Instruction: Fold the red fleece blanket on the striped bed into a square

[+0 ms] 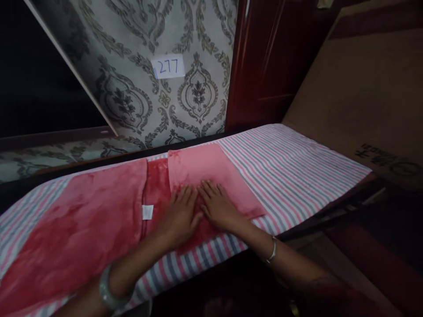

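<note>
While my 2 hands — left hand (180, 211) and right hand (218, 207) — lie flat, fingers spread, side by side on the folded pink cloth (205, 176) atop the striped counter (291, 163), pushing unevenly could wrinkle the fold — or slide it off the near edge.

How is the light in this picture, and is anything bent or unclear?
Head view: soft light falls on the red cloth and both hands, left and right; the far left and the bottom are nearly black. The striped table curves from lens distortion. The note "277" reads clearly; no glare.
</note>
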Available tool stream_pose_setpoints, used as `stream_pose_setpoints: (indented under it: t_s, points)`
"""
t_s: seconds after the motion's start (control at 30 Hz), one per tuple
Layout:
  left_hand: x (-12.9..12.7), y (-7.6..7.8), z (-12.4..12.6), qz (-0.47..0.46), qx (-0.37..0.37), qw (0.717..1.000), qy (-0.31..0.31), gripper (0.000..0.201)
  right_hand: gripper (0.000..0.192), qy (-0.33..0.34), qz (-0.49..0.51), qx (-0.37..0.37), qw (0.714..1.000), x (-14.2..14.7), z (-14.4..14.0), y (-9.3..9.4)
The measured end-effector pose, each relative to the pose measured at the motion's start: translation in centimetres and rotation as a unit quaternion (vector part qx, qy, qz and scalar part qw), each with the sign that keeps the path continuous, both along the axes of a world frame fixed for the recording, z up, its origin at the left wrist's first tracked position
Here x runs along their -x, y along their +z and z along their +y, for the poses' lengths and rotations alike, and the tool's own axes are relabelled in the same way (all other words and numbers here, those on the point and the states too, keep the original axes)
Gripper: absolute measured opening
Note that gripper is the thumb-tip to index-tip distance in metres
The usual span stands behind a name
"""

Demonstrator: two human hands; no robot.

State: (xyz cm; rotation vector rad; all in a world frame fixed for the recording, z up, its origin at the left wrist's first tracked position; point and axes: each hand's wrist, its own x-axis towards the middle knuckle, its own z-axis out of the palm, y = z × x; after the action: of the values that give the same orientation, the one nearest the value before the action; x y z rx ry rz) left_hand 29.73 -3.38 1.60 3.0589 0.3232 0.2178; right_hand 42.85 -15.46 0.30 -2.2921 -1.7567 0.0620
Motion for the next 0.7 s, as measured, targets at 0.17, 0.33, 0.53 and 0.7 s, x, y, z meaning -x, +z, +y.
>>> stream_pose_setpoints:
  t_s: [0.17,0.33,0.53,0.7]
  points:
    - [2.5,-3.4,-2.8,0.003,0.021,0.999,0.029,0.079,0.060,-0.039,-0.035,0.001,0.999,-3.5,-2.5,-1.5]
    - [2.5,-2.8,-3.2,0.008,0.079,0.996,0.038,0.083,0.058,-0.169,-0.052,-0.066,0.982,-9.0,-8.2,-5.8]
    - [5.0,-0.8,-2.4,-0.080,0.143,0.986,0.030,0.065,0.063,-0.161,-0.039,-0.179,0.970,-11.3,-12.2,-9.4]
    - [8.9,1.1,2.5,-0.113,0.045,0.965,0.231,0.068,0.062,-0.162,-0.011,-0.205,0.965,-10.7,-12.1,-9.0]
